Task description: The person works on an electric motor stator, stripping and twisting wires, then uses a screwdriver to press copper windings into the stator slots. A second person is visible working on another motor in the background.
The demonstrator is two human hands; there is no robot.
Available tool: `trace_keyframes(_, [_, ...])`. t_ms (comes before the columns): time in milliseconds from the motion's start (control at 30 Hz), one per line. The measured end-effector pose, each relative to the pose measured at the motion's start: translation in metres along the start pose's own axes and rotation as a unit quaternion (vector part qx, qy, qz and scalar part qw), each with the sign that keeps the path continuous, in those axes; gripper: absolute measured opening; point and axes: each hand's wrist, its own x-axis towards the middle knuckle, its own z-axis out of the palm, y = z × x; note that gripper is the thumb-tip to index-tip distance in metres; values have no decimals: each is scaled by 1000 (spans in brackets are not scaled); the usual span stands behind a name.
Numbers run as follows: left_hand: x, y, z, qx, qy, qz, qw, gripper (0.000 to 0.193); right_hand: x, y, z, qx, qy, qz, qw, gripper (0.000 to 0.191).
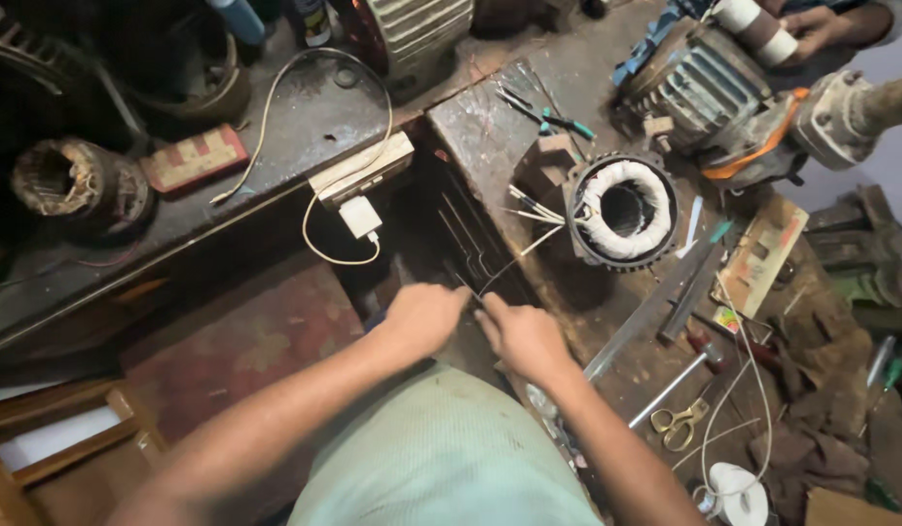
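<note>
A motor stator (621, 208) with white-wrapped windings sits on the worn workbench (490, 136). Several thin white lead wires (529, 208) stick out of its left side. One thin wire (517, 255) runs from the stator down toward my hands. My left hand (423, 317) and my right hand (521, 336) are close together below the bench edge, fingers pinched around the end of that thin wire. What the fingertips grip is partly blurred.
Another person's hand (811, 29) rests on a second motor (699, 83) at the top right. Scissors (677, 425), a metal rod (670, 390), a white string spool (738, 492), screwdrivers (548, 115), a white charger (359, 216) and an old winding (66, 185) lie about.
</note>
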Motion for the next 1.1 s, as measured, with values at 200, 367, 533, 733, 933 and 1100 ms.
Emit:
trace_keyframes(200, [7,-4,-45,-328,74,61,940,20,-1,-9,-73,-58,184,164,968,21])
trace_keyframes(367, [-16,1,-80,192,86,276,938,22,7,-25,-59,-115,130,-50,984,16])
trace_keyframes(533, [-15,10,-79,281,74,228,929,27,14,-10,-27,-90,92,39,991,17])
trace_keyframes(733, [-17,9,-66,267,81,206,938,36,11,-5,-9,-31,132,79,988,13])
trace_keyframes(933, [-14,6,-50,263,43,182,947,40,15,-2,4,18,134,55,989,14])
trace_keyframes(1100, [-11,9,-27,215,41,122,968,11,7,-5,5,10,41,99,994,16])
